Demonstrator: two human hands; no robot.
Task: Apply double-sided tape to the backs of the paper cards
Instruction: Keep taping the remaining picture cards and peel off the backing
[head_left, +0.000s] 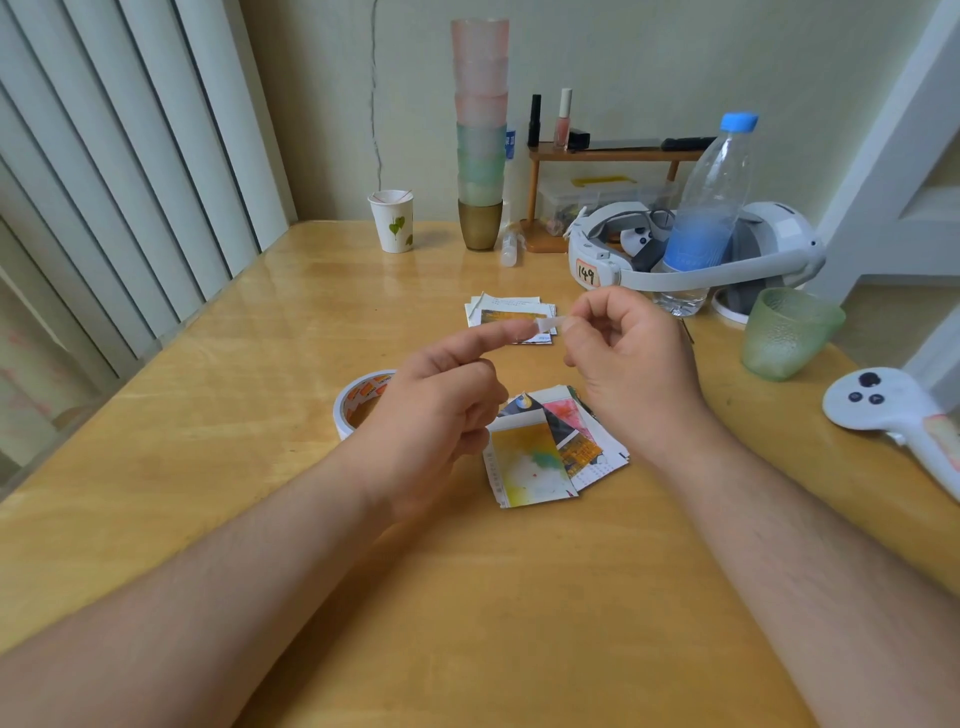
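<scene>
Above cards (535, 457) | tape strip (548, 325) lies left-right | right hand (631, 364) pinches it | left hand (436, 410) forefinger touches

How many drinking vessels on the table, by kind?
Stacked plastic cups: 7, as far as the stack shows
Paper cup: 1
Green glass tumbler: 1
Water bottle: 1
Total: 10

Two card piles (550, 447), one tape roll (358, 400), perhaps eight stacked cups (480, 135).
</scene>
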